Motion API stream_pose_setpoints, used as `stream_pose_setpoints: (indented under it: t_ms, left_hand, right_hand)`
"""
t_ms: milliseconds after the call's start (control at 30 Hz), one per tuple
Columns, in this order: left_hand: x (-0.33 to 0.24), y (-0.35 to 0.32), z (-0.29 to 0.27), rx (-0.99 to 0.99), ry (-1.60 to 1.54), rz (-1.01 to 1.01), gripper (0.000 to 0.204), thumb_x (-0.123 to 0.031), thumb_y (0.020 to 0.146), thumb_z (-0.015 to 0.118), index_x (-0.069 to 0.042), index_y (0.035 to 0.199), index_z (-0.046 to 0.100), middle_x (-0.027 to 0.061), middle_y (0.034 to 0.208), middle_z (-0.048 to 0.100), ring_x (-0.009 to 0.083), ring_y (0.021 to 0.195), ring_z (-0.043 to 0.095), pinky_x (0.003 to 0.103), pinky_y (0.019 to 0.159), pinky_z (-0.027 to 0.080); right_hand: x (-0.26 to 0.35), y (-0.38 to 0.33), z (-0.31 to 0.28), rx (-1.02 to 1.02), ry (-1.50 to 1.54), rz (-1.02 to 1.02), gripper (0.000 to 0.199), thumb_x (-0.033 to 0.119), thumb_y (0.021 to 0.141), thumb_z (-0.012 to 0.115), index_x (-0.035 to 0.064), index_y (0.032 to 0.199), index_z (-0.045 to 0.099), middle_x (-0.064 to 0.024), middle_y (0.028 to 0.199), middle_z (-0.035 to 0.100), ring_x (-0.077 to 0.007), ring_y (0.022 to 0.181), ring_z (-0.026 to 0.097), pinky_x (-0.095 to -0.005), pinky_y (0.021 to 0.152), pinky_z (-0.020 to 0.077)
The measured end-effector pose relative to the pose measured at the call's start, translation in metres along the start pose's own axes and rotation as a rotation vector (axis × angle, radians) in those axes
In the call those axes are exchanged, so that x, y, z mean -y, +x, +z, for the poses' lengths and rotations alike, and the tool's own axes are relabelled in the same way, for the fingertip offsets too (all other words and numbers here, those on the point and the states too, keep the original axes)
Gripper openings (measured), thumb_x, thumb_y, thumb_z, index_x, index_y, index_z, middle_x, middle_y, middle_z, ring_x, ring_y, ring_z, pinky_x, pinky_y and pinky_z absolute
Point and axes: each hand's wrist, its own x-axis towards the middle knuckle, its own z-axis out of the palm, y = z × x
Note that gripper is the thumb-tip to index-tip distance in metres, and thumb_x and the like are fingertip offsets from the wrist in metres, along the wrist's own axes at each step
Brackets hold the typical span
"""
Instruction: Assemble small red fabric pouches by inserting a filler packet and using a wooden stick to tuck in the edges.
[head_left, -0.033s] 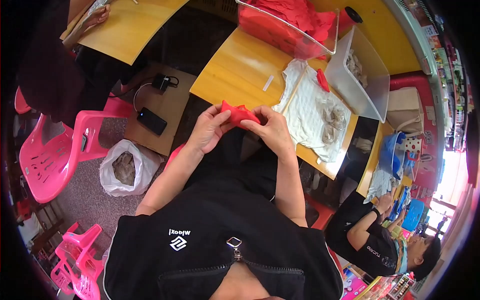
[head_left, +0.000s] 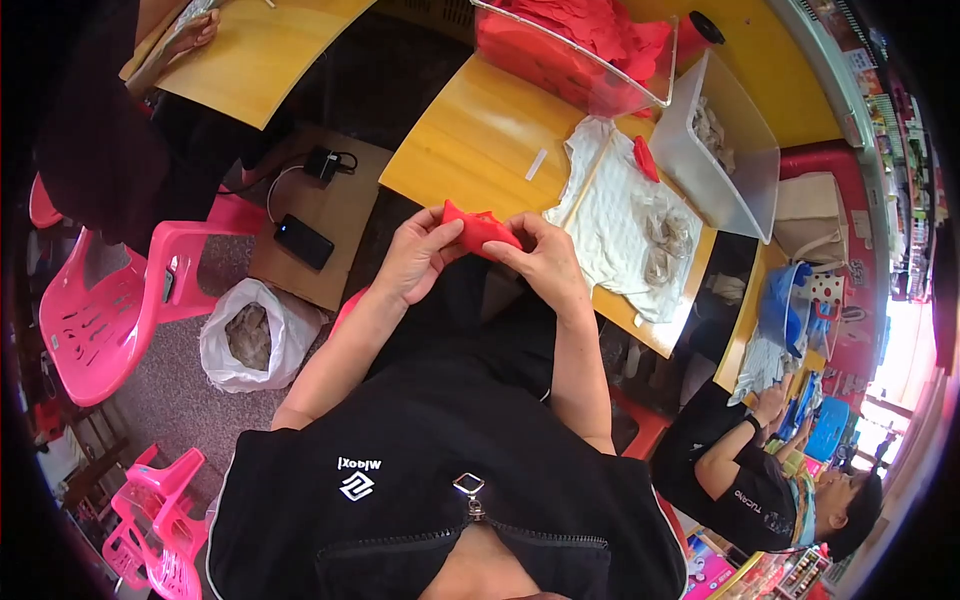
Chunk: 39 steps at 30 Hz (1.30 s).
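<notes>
The left hand (head_left: pixel 422 258) and the right hand (head_left: pixel 546 262) each pinch one end of a red piece (head_left: pixel 478 232), held at twelve o'clock from the person's black shirt (head_left: pixel 430 440). From this piece, a white cloth (head_left: pixel 612 240) lies at three o'clock, and a clear box (head_left: pixel 572 55) stands at one o'clock.

At nine o'clock, a big pink chair (head_left: pixel 110 345) can be seen near the edge. Closer in, a white sack (head_left: pixel 290 335) is set on the grey floor (head_left: pixel 180 395), and grey-brown stuff (head_left: pixel 248 337) is held in it. At ten o'clock, a black phone (head_left: pixel 303 243) is laid on a brown board (head_left: pixel 350 225), where a black plug (head_left: pixel 322 163) and a white cord (head_left: pixel 271 200) are also found. More pink chairs (head_left: pixel 175 572) are seen at eight o'clock. At three o'clock, a blue tub (head_left: pixel 778 315) is shown. At four o'clock, a black cap (head_left: pixel 861 512) is worn by a person (head_left: pixel 755 490).
</notes>
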Motion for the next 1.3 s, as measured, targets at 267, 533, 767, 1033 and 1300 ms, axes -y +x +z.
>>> stream_pose_setpoints:
  t_ms: [267, 533, 767, 1033, 1300]
  left_hand:
    - [-0.003, 0.001, 0.006, 0.032, 0.148, -0.088, 0.016, -0.017, 0.09, 0.061, -0.004, 0.1, 0.062, 0.0034, 0.091, 0.066, 0.0114, 0.079, 0.064, 0.028, 0.072, 0.053]
    - [0.021, -0.006, 0.034, 0.042, 0.476, -0.124, 0.021, -0.02, 0.091, 0.06, -0.004, 0.105, 0.06, 0.0035, 0.089, 0.064, 0.0108, 0.076, 0.063, 0.024, 0.067, 0.052]
    - [0.033, -0.021, 0.007, 0.183, 0.628, -0.294, 0.028, -0.022, 0.096, 0.051, -0.004, 0.117, 0.055, 0.0084, 0.105, 0.063, 0.0145, 0.09, 0.062, 0.026, 0.076, 0.051]
    - [0.02, -0.013, -0.062, -0.018, 0.439, -0.325, 0.027, -0.019, 0.096, 0.051, -0.003, 0.118, 0.054, 0.0093, 0.093, 0.068, 0.0177, 0.079, 0.067, 0.027, 0.068, 0.057]
    - [0.001, 0.003, -0.106, 0.041, 0.217, -0.386, 0.029, -0.018, 0.099, 0.041, -0.004, 0.122, 0.052, 0.0115, 0.1, 0.068, 0.0185, 0.085, 0.068, 0.031, 0.073, 0.058]
  right_hand:
    - [-0.016, -0.022, -0.016, 0.202, 0.802, 0.266, 0.03, 0.022, 0.092, 0.057, -0.0008, 0.11, 0.062, -0.0022, 0.089, 0.064, -0.006, 0.079, 0.056, -0.0206, 0.067, 0.0451]
    - [-0.043, -0.047, -0.013, 0.124, 0.557, 0.245, 0.02, 0.011, 0.081, 0.071, -0.0029, 0.095, 0.064, -0.0025, 0.083, 0.064, -0.0052, 0.071, 0.057, -0.0195, 0.063, 0.0459]
    - [-0.095, -0.137, -0.058, 0.077, 0.45, 0.099, 0.017, 0.001, 0.075, 0.072, 0.0001, 0.089, 0.063, 0.0018, 0.085, 0.062, -0.0071, 0.082, 0.056, -0.0229, 0.077, 0.0459]
    - [-0.291, -0.285, -0.101, -0.824, 0.67, 0.562, 0.014, 0.009, 0.077, 0.073, 0.0076, 0.087, 0.064, -0.0004, 0.079, 0.063, -0.0073, 0.064, 0.057, -0.0208, 0.059, 0.0464]
    - [-0.455, -0.267, -0.032, -1.553, 1.451, 0.568, 0.018, 0.007, 0.079, 0.071, 0.0048, 0.092, 0.058, -0.0052, 0.081, 0.062, -0.0154, 0.063, 0.058, -0.0235, 0.05, 0.048]
